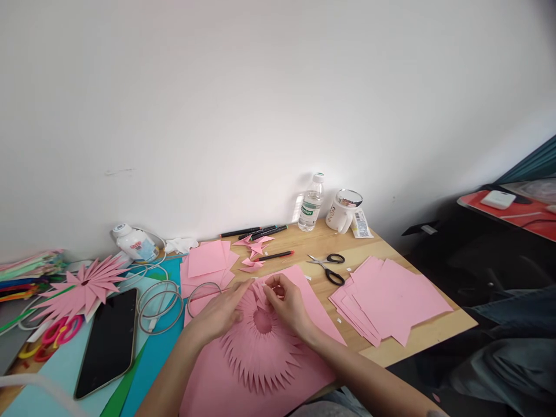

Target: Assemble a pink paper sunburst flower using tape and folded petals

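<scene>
A pink folded-paper wheel (263, 365) with a pointed rim and a round hole in its middle lies on a large pink sheet (319, 370). My left hand (219, 315) rests against the wheel's left upper side, its fingers stretched out over the pleats. At the wheel's top, my right hand (287, 304) is closed in a pinch on a folded pink paper piece (259, 289). A small white bit shows at those fingertips, too small to name. My hands partly cover the wheel's upper points.
Scissors (328, 269), pink paper sheets (391, 298) and a red-tipped pen (275, 255) lie around. A bottle (311, 202) and a mug (344, 211) stand by the wall. Leftward are a phone (108, 341), a coiled cable (158, 307) and another paper wheel (84, 284).
</scene>
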